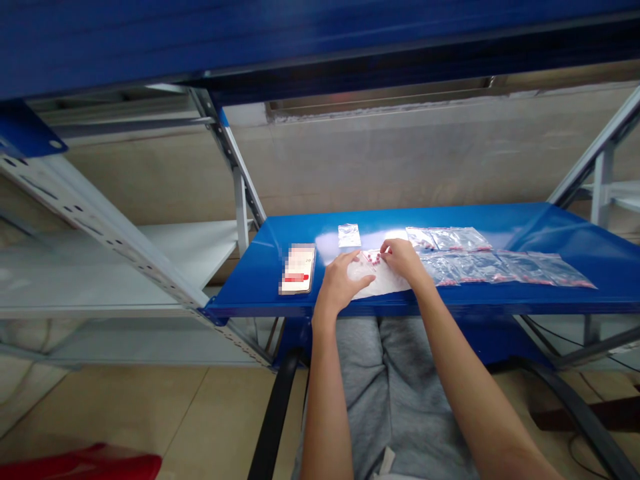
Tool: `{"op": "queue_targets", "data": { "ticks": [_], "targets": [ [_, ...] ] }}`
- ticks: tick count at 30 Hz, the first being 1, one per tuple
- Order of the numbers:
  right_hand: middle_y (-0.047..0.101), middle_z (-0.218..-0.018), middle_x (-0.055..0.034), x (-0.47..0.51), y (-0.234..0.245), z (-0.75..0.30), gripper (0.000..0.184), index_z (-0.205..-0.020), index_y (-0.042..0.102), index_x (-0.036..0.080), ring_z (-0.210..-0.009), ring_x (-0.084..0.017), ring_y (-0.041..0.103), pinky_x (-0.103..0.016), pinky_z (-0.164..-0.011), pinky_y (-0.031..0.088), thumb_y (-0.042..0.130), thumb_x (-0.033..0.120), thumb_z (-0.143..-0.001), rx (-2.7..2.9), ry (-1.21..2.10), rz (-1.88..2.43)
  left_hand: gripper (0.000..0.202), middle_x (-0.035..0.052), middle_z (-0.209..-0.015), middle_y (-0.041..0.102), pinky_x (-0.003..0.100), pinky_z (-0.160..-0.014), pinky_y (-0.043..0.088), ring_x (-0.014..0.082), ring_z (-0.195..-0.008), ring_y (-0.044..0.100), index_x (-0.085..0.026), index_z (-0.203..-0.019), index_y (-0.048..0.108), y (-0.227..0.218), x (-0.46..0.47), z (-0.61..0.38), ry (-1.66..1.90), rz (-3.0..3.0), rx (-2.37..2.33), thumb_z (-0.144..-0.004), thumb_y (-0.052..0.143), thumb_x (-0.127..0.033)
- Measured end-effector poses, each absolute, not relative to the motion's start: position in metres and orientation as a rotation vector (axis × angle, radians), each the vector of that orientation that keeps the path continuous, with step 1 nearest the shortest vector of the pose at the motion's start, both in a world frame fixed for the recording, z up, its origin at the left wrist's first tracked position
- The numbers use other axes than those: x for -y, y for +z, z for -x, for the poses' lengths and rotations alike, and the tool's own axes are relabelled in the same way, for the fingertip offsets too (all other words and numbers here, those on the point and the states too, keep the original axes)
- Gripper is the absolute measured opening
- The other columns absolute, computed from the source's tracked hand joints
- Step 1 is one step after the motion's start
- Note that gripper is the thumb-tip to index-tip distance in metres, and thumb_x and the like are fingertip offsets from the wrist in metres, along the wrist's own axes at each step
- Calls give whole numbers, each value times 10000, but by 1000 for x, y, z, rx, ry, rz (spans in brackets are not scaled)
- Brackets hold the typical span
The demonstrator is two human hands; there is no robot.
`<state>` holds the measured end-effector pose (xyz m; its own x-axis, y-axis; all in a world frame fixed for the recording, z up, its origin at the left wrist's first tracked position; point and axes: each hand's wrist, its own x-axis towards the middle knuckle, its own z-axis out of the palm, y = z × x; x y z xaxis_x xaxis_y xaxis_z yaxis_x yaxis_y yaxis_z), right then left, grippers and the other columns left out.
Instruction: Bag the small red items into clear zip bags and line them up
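Note:
Small red beads (374, 259) lie in a loose cluster on a white sheet (383, 283) at the shelf's front edge. My left hand (339, 285) rests at the sheet's left side, thumb and fingers spread apart around the near side of the beads. The fingertips of my right hand (400, 257) are pinched together at the cluster's right edge; whatever they hold is too small to make out. Behind my left hand lies a small clear plastic bag (349, 235), flat on the blue surface.
Clear zip bags with red contents (480, 267) lie in two rows to the right. A phone-like device (299, 269), partly pixelated, lies left. The blue shelf (260, 280) has metal uprights (100, 220) beside it and another blue shelf (300, 40) overhead. Chair armrests flank my legs.

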<state>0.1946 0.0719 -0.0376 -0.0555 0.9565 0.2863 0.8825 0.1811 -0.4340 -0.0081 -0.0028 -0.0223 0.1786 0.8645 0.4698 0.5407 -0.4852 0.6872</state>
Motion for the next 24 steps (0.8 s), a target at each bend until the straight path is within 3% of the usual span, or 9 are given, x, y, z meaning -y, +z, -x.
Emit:
{"op": "queue_targets", "data": {
  "ticks": [5, 11, 18, 24],
  "targets": [
    [738, -811, -79, -55, -24, -194, 143, -863, 756, 161, -753, -202, 624, -310, -743, 444, 626, 217, -881, 1842, 398, 1531, 600, 130, -1270, 738, 426, -1078, 547, 261, -1154, 713, -162, -1322, 682, -24, 2, 8, 1215, -2097, -1336, -770, 892, -271],
    [648, -694, -16, -30, -11, -182, 274, -836, 725, 172, -661, -163, 516, -289, -624, 374, 603, 413, -883, 1859, 761, 1148, 584, 126, -1261, 743, 427, -1070, 546, 266, -1166, 711, -179, -1312, 688, -24, 1, 5, 1237, -2083, -1317, -774, 891, -280],
    [583, -632, 0, -27, -9, -181, 362, -803, 754, 163, -627, -148, 437, -298, -599, 305, 558, 457, -880, 1921, 778, 1180, 584, 130, -1256, 744, 435, -1058, 545, 272, -1158, 710, -176, -1317, 689, -23, 2, 7, 1218, -2064, -1311, -781, 889, -293],
    [553, -638, 8, 1, 16, -165, 282, -809, 708, 193, -627, -156, 487, -294, -596, 378, 684, 470, -857, 1504, 773, 1176, 577, 107, -1205, 751, 424, -1020, 560, 250, -1077, 718, -170, -1314, 678, -23, 2, 7, 1232, -2054, -1310, -780, 876, -264]
  ]
}}
